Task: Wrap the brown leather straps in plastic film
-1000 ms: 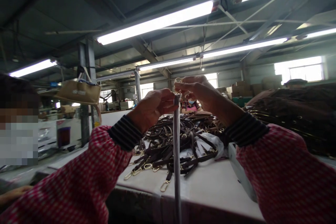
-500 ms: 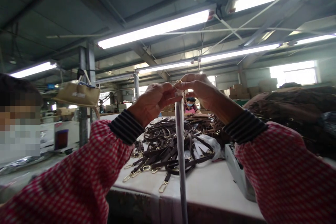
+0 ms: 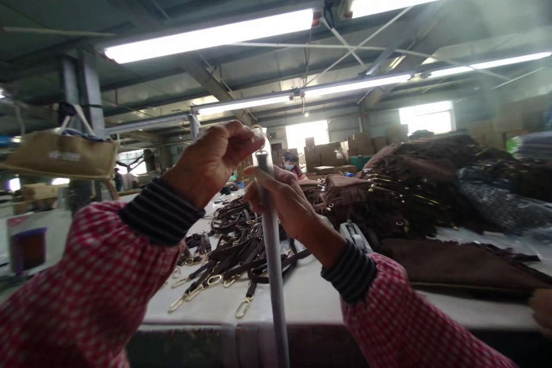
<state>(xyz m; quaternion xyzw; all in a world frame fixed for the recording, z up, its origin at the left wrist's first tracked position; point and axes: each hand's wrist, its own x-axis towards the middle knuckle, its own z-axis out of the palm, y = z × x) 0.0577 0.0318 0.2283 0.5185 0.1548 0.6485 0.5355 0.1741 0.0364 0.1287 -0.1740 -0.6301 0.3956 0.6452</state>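
Note:
A long narrow strap in a clear plastic sleeve [image 3: 273, 276] hangs upright in front of me, running down past the lower edge of view. My left hand [image 3: 209, 161] pinches the top of the sleeve, where a bit of gold-coloured metal shows at the fingertips. Just below, my right hand [image 3: 288, 201] is closed round the sleeved strap, with the thumb across its front. Behind them, dark brown straps [image 3: 228, 253] with gold clasps lie in a tangled pile on the white table [image 3: 198, 305].
Brown fabric pieces [image 3: 409, 184] are heaped at the right, near a grey device [image 3: 356, 236]. A tan bag [image 3: 60, 154] hangs by a post at the left. A co-worker [image 3: 292, 165] is across the table; another person's hand [image 3: 542, 307] shows at the right edge.
My right hand has come down from the top onto the strap below, while my left stays at the top. The view has turned to the right.

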